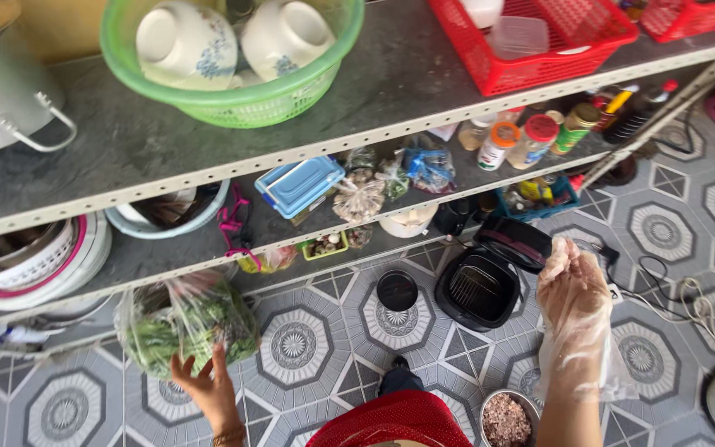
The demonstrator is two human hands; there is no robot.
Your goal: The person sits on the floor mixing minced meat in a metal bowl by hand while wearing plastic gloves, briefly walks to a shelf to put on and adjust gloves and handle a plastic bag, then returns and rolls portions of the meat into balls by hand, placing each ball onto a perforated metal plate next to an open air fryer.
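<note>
— Head view, looking down past the shelves: where are your hands right now?

— My left hand (207, 387) has its fingers spread under a clear bag of greens (185, 323), gripping it from below. The bag hangs in the air just off the front edge of the lowest shelf (167, 257), above the tiled floor (308, 339).

— And the right?

— My right hand (571, 290) wears a loose plastic glove (581, 348), raised, fingers curled a little, holding nothing that I can see. It hovers beside the black appliance with an open lid (482, 285) on the floor.

— How far along would you say things are?

— Early, I'd judge. The bag looks to be closed, and the greens are all inside. A metal bowl of minced meat (506, 418) sits at the bottom edge of the view, near my right forearm — it looks untouched. The appliance basket looks empty.
</note>
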